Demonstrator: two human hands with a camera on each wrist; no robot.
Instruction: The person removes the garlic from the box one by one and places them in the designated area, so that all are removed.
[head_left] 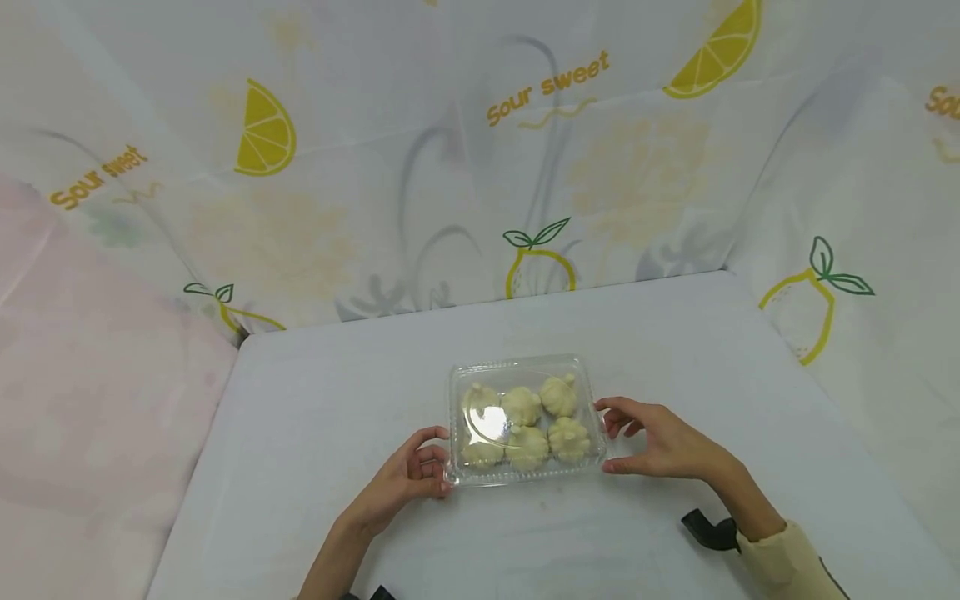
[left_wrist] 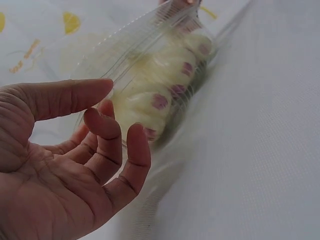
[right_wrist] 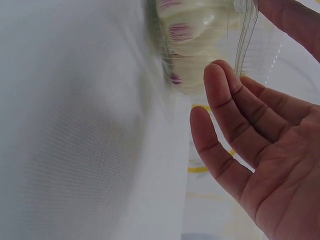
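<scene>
A clear plastic clamshell box (head_left: 517, 478) lies lengthwise in front of me with its lid down. Inside are several pale garlic bulbs (head_left: 527, 450), with purple patches low on their sides in both wrist views. My left hand (head_left: 401, 483) is at the box's left side, thumb by the near corner and loosely bent fingers along the edge. At the opposite end my right hand (head_left: 660, 442) spreads its thumb and fingertips along the right edge. In the right wrist view the right fingers (right_wrist: 225, 100) come right up to the rim, fairly straight.
The box is over a white-covered table (head_left: 337, 400). Behind it hangs a white cloth (head_left: 450, 167) printed with lemons and lettering, continuing down the right side. Pinkish cloth (head_left: 97, 400) lines the left. A black curved piece (head_left: 708, 532) sits by the right wrist.
</scene>
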